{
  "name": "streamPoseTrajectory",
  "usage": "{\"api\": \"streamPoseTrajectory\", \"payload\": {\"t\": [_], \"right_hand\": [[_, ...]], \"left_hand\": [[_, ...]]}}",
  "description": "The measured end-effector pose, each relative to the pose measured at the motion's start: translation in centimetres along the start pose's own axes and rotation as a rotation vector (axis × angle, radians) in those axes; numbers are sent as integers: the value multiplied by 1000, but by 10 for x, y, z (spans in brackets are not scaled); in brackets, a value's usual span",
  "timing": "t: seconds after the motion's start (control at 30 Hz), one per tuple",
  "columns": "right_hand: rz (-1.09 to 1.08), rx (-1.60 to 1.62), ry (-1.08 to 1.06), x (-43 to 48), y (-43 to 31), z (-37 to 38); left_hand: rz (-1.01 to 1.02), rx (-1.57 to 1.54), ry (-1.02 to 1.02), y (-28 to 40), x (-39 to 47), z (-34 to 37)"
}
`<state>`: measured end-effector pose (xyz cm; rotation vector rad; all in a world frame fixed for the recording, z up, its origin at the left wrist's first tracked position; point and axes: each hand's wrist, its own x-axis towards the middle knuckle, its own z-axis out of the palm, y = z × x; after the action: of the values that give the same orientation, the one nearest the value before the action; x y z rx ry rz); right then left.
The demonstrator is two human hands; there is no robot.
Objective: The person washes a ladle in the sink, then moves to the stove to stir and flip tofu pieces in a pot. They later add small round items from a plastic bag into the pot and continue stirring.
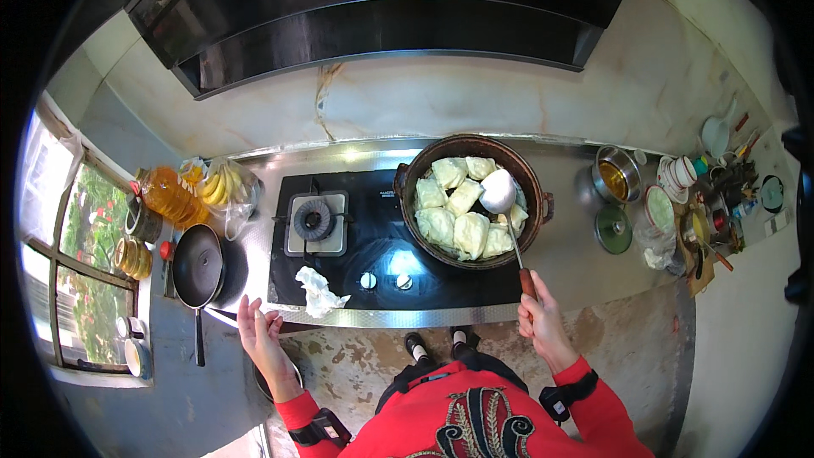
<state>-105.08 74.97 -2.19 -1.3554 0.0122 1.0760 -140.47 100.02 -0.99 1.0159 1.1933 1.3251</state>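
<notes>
My right hand [539, 318] grips the wooden handle of a metal ladle or turner [498, 191], whose pale, rounded head is over the right part of a large dark pan [474, 141]. Several pale, folded dough pieces [471, 235] lie in that pan, on the right side of the black gas hob [375, 235]. My left hand [262, 337] is raised in front of the hob's left front corner, fingers apart, holding nothing. Near it, a crumpled white tissue or cloth [318, 292] rests on the hob's front left edge.
A bare burner [313, 220] is left of the pan. Farther left are a black frying pan [198, 266], an oil bottle [172, 196] and bagged bananas [220, 187]. To the right stand a steel pot [617, 175], a green lid [613, 229] and stacked bowls [677, 175]. A range hood [381, 25] overhangs the back.
</notes>
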Motion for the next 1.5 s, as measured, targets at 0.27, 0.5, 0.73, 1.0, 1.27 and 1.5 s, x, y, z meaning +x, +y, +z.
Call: {"api": "streamPoseTrajectory", "payload": {"t": [0.27,0.5,0.73,1.0,1.27,1.5], "right_hand": [[-193,-125,-14,-8,20,3],[-535,-540,-8,3,21,-2],[-442,-550,-137,2,25,3],[-444,-542,-334,7,42,-18],[148,6,-475,1,24,-31],[374,355,-670,-2,0,-39]], "left_hand": [[-7,44,-49,0,8,18],[12,170,-148,0,23,31],[-9,268,-273,7,28,54],[3,331,-322,14,24,80],[9,316,-248,8,15,71],[-19,281,-172,-4,7,61]]}}
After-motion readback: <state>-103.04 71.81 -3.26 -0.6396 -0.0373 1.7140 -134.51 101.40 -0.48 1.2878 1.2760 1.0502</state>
